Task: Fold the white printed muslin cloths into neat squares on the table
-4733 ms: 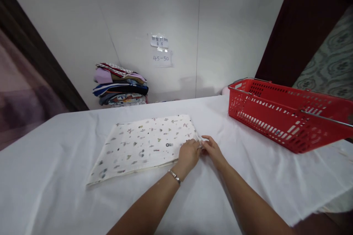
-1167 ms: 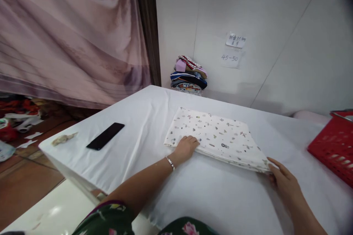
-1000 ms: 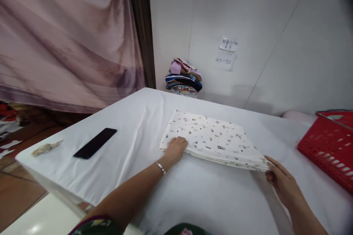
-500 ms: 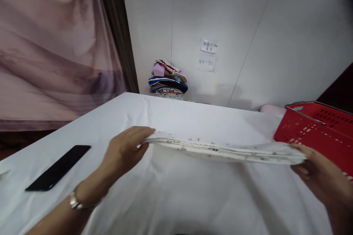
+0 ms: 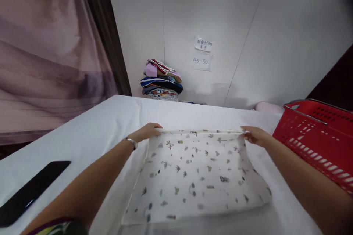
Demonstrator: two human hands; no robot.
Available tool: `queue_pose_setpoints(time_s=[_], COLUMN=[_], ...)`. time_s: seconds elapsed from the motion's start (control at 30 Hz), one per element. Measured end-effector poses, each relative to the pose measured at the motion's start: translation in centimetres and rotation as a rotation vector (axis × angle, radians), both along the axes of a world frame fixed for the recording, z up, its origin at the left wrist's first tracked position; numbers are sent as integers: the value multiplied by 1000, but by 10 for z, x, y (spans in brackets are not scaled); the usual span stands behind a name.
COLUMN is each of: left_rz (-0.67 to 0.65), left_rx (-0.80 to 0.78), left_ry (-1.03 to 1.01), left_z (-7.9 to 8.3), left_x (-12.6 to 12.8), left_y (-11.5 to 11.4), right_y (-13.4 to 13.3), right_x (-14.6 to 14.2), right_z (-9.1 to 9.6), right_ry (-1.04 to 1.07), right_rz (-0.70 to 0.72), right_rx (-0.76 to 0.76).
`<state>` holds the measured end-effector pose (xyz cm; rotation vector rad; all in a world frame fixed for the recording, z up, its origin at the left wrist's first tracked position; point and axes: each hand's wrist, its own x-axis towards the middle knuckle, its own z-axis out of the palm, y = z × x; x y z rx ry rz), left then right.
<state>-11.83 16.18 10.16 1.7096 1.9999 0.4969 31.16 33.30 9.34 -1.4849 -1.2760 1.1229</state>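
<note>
"Since we go left to right, what's at the left?"

"Pink patterned fabric curtain [image 5: 41,51] upper left, flat black rectangular phone [image 5: 34,192] lower left, on the white cloth-covered table [image 5: 91,132]."

"Left hand?"

"Left hand [image 5: 150,131], silver metal bracelet [image 5: 131,142] at the wrist, just left of centre. Arm slants up from lower left; fingers pinch the top-left corner of the cloth."

"Cloth, full tag. What changed?"

"White rectangular folded cloth with small coloured motifs [image 5: 193,170], centre down to lower centre. Half a second ago it showed edge-on, a thin layered strip; now the printed face is towards the camera, top edge stretched between both hands. My read: it's mid-handling, being straightened or turned, not settled. Can't tell if its lower edge touches the table."

"Right hand?"

"Right hand [image 5: 252,136], right of centre, about level with the left. Arm slants in from lower right, fingers gripping the top-right corner."

"Right edge?"

"Red perforated plastic basket with metal handles [image 5: 320,132], beyond the right forearm, apart from the cloth."
</note>
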Motion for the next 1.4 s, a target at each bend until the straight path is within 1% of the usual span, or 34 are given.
queue_pose_setpoints(time_s=[0.03, 0.07, 0.13, 0.2, 0.23, 0.27, 0.3, 0.33, 0.37, 0.4, 0.47, 0.5, 0.57, 0.63, 0.73, 0.83, 0.9, 0.97, 1.03, 1.07, 1.13, 1.2, 1.23, 1.33, 1.4], left_rz=[54, 72, 111, 121, 114, 101, 77, 43, 1, -49, -148, -181, -203, -197, -187, -181, -149, -37, 117, 177, 232, 218, 197, 155, 176], left_rx=[-8, -2, -1, 47, 100, 171, 251, 325, 383, 420, 431, 420, 396, 378, 330, 302, 281, 231, 191, 179, 143, 89, 74, 85, 114], left_ry=[75, 97, 133, 170, 201, 240, 284, 327, 363, 391, 416, 416, 416, 416, 412, 394, 340, 257, 208, 215, 282, 335, 330, 205, 123], left_z=[-17, -31, -54, -68, -73, -76, -78, -79, -80, -81, -83, -84, -84, -83, -76, -67, -62, -59, -58, -58, -62, -66, -68, -72, -72], left_x=[-3, -6, -12, -17, -18, -19, -19, -18, -17, -15, -11, -10, -8, -6, -2, 2, 3, 3, 3, 3, 3, 2, 2, -2, -4], left_y=[11, 19, 27, 27, 24, 20, 16, 12, 9, 6, 4, 4, 7, 10, 14, 15, 14, 15, 19, 22, 29, 34, 35, 33, 29], right_y=[10, 19, 32, 39, 41, 41, 40, 38, 34, 30, 21, 17, 13, 15, 21, 24, 23, 22, 23, 24, 27, 30, 31, 31, 30], right_x=[-10, -17, -25, -24, -22, -20, -18, -17, -17, -18, -22, -24, -30, -35, -39, -40, -40, -41, -45, -48, -55, -61, -63, -60, -53], right_z=[-13, -23, -39, -49, -52, -54, -56, -58, -60, -63, -67, -69, -73, -76, -80, -79, -76, -72, -68, -67, -67, -72, -75, -84, -88], right_ry=[-36, -64, -113, -134, -133, -136, -159, -211, -297, -412, -671, -775, -913, -992, -1061, -1081, -1069, -1027, -977, -968, -1003, -1066, -1085, -1062, -1041], right_rz=[3, 15, 18, 28, 33, 40, 54, 80, 126, 200, 421, 538, 715, 766, 768, 774, 754, 674, 550, 497, 465, 495, 516, 551, 554], right_rx=[-92, -188, -307, -360, -376, -368, -323, -239, -118, 28, 319, 418, 530, 565, 579, 588, 588, 570, 541, 525, 495, 469, 467, 534, 591])
